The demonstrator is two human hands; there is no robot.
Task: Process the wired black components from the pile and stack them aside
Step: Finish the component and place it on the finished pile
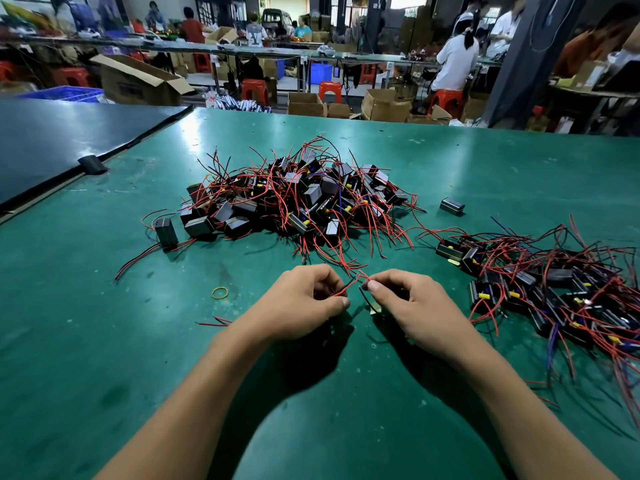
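A broad green table (104,341) fills the room's near side, its far edge giving onto cardboard boxes and red stools, with a dark panel (52,140) lying along its left. The big pile (294,199) of wired black components sits mid-table; a second heap (554,292) spreads at the right, running to the table's right edge. Bare green lies open at the near left and between the arms. A lone component (166,232) stands left of the pile, another (452,205) right of it. Just in front of the pile, the left hand (301,299) and right hand (412,303) are curled shut, fingertips pinching a red wire (349,285) between them; the right also holds a dark piece, mostly hidden. A yellow rubber band (220,293) lies beside the left hand.
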